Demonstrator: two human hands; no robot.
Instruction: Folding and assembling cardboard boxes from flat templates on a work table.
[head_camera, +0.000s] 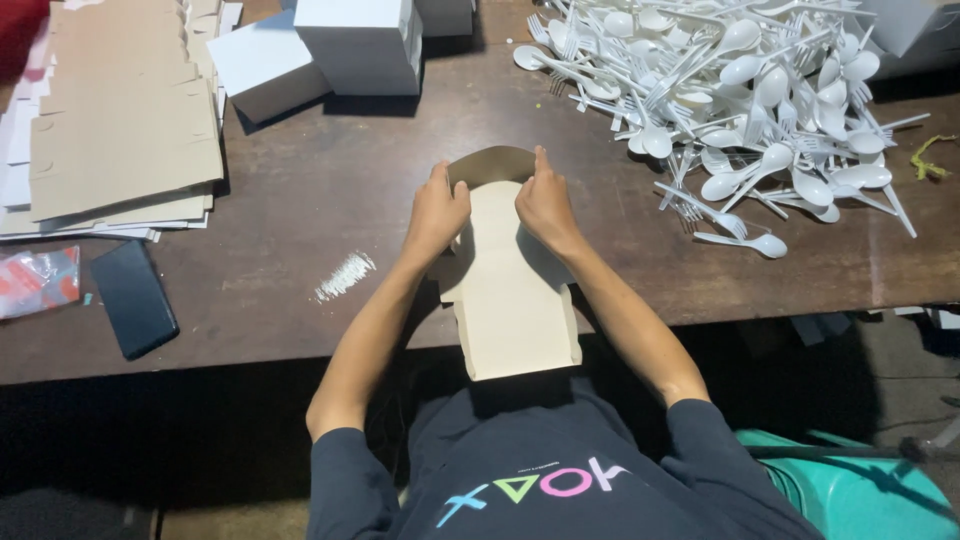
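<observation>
A flat beige cardboard box blank (512, 300) lies on the dark wooden table (330, 190) in front of me, its near end hanging over the table's edge. My left hand (436, 212) grips its far left side. My right hand (543, 205) grips its far right side. Between the two hands the far flap (490, 162) curves up and back, showing its brown inner face. Both thumbs press along the fold.
A big heap of white plastic spoons and forks (750, 90) fills the right. Stacked flat cardboard blanks (120, 120) lie at the left, white boxes (360, 45) at the back. A black phone (133, 298) and a plastic wrapper (38, 280) lie near left.
</observation>
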